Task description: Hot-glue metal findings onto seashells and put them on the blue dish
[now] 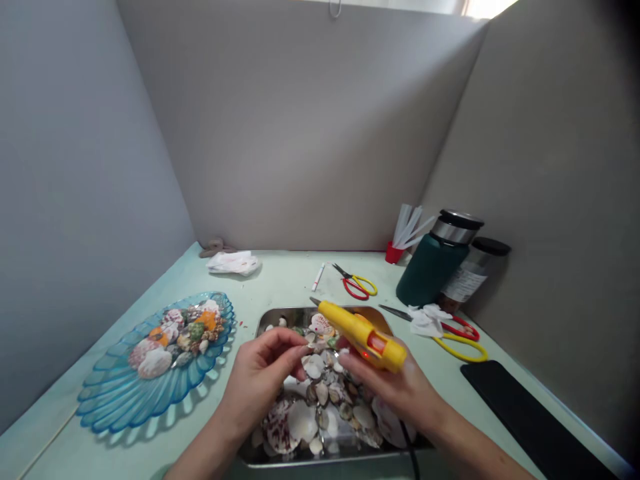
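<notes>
My right hand grips a yellow glue gun, its nozzle pointing up and left over a metal tray full of seashells. A red light shows on the gun's body and its black cord runs down past the tray's front edge. My left hand hovers over the shells with fingertips pinched together beside the gun; what they pinch is too small to make out.
A blue shell-shaped glass dish with coloured shells lies at left. Behind the tray are a white marker, red-and-yellow scissors, a second pair under crumpled tissue, a green flask, a jar, a red cup, a black phone.
</notes>
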Motion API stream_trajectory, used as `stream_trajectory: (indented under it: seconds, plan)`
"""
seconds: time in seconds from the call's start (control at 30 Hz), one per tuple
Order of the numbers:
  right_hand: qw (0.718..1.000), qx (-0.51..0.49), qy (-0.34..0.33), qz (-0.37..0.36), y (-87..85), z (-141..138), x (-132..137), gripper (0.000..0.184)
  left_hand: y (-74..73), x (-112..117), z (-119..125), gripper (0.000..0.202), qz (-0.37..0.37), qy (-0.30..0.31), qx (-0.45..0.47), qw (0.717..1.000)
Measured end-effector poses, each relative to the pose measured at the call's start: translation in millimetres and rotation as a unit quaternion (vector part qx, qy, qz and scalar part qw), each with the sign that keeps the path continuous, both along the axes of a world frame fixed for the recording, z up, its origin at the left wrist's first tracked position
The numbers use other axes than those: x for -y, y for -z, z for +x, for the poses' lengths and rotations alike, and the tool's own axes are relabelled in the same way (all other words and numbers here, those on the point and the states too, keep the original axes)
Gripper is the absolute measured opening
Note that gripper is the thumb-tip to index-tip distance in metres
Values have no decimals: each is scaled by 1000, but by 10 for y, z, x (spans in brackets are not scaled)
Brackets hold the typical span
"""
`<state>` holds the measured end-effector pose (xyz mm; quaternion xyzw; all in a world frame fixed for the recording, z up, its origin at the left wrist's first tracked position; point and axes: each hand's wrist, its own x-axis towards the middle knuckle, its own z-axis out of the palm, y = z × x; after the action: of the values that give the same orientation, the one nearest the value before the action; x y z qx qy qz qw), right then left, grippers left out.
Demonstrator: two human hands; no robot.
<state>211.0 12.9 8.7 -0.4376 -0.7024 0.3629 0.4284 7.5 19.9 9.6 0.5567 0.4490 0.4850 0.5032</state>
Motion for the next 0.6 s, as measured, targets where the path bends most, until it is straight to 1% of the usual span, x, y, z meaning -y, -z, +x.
stream_trajectory:
  seconds: [0.07,0.1,0.17,0.2,0.27,0.3,0.33,0.4,0.5,0.6]
  plan:
    - [993,-78,-18,-84,-38,-72,-13,20,-9,17,-4,11,-3,20,6,1000]
    - [983,-119,-32,-133,-52,-111,-21,21,-12,23,-8,10,-7,29,13,999]
    - [951,-204,-65,-221,-73,-187,-31,20,-16,31,-13,10,-17,47,30,998]
    - [932,-245,-84,-253,-81,-221,-32,19,-18,35,-14,10,-23,58,40,997]
    - [895,-302,-124,-303,-94,-275,-25,18,-24,47,-9,12,-36,85,61,994]
    - [882,-316,-140,-322,-99,-295,-18,18,-29,56,-3,13,-41,97,70,992]
    - [874,-321,-149,-333,-102,-310,-10,18,-35,65,3,13,-45,105,76,991]
    - [874,-318,-144,-337,-101,-331,3,19,-51,81,18,14,-46,103,77,991]
    - [895,-301,-106,-311,-85,-345,7,20,-67,88,36,13,-34,73,70,994]
    - [909,-289,-97,-283,-68,-348,-4,21,-68,81,46,13,-38,52,68,996]
